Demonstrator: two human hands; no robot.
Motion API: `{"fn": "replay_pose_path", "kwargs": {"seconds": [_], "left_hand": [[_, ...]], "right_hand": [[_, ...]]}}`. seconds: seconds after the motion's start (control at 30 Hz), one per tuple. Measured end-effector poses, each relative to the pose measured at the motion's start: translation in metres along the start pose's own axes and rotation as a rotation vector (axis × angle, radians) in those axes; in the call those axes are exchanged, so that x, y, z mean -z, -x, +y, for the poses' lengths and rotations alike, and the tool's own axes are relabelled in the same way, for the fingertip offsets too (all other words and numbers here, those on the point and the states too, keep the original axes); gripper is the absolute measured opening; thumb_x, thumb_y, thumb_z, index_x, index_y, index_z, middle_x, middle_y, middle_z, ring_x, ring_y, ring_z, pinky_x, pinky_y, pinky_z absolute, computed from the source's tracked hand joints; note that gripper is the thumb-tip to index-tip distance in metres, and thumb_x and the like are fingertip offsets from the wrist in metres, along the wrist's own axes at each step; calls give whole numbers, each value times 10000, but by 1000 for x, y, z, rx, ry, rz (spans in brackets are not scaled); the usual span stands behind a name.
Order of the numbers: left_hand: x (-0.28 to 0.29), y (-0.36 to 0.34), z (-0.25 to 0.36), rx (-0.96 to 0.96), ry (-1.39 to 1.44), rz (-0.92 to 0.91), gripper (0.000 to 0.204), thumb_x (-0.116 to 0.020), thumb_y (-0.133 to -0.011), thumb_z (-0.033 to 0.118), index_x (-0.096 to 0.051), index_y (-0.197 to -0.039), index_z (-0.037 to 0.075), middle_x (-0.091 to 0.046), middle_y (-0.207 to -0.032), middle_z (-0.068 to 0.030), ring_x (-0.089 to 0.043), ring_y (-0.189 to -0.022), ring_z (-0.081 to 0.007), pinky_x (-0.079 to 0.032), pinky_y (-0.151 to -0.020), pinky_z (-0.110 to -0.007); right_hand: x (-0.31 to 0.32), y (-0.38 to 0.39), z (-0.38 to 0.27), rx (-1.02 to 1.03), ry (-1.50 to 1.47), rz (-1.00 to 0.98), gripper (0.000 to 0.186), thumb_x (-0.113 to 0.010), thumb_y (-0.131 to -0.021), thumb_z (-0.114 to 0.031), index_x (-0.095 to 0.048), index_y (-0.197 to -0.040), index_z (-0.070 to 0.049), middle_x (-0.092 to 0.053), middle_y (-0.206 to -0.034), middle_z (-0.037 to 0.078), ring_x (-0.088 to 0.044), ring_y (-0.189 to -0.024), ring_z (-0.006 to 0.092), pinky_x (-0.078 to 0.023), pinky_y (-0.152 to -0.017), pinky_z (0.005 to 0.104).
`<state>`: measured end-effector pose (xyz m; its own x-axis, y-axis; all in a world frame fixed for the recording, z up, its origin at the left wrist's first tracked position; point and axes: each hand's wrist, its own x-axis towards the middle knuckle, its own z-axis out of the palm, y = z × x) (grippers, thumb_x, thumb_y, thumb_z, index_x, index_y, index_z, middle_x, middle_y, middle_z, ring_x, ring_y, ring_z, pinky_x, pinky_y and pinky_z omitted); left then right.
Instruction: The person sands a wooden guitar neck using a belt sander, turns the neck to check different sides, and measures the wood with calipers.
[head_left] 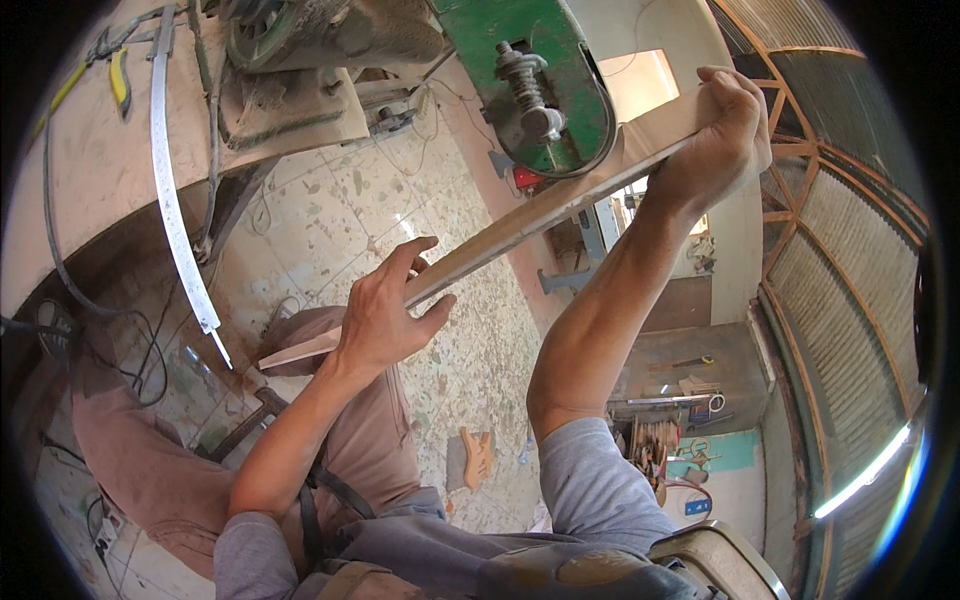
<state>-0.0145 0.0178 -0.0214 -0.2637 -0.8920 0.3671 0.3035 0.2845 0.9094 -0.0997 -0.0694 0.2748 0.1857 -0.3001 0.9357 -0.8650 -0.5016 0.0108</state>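
A long, narrow wooden board (540, 215) runs slantwise from lower left to upper right in front of me. My right hand (725, 140) is wrapped round its far right end. Nearer to me, my left hand (385, 310) straddles the board, thumb on one side and fingers on the other, with the board's left tip sticking out past the wrist. Between my hands, the board's upper edge lies at the rounded end of a green belt machine (570, 90), which carries a spring-loaded bolt (527, 90). Whether board and belt touch is hard to tell.
On the workbench (100, 190) at left lie a long metal ruler (168, 170) jutting over the edge, yellow-handled pliers (121, 82) and cables. A hammer-like tool (250, 420) sits low beside my leg. Wood offcuts (478, 458) lie on the dusty tiled floor.
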Motion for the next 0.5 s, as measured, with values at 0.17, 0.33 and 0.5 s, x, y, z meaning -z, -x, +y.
{"fn": "replay_pose_path", "kwargs": {"seconds": [0.17, 0.33, 0.5], "left_hand": [[2, 0, 1, 28, 3, -16, 702, -876, -746, 177, -542, -1352, 60, -703, -953, -178, -733, -857, -303, -578, -764, -389], [1, 2, 3, 35, -21, -11, 718, -878, -751, 222, -535, -1361, 59, -703, -971, -192, -737, -883, -329, -581, -790, -410], [0, 3, 5, 60, -13, -66, 716, -859, -772, 246, -520, -1370, 44, -708, -1073, -243, -736, -978, -382, -580, -850, -437]], "right_hand": [[-3, 4, -15, -109, 180, 13, 248, -573, -879, -161, -738, -817, 14, -652, -691, 59, -578, -625, 139, -439, -609, 291], [0, 4, -24, -188, 438, 4, 280, -593, -860, -231, -752, -845, 0, -685, -745, 102, -638, -678, 204, -478, -663, 370], [-1, 3, -33, -183, 699, -32, 295, -607, -848, -259, -762, -908, -15, -714, -937, 143, -700, -833, 300, -520, -783, 452]]}}
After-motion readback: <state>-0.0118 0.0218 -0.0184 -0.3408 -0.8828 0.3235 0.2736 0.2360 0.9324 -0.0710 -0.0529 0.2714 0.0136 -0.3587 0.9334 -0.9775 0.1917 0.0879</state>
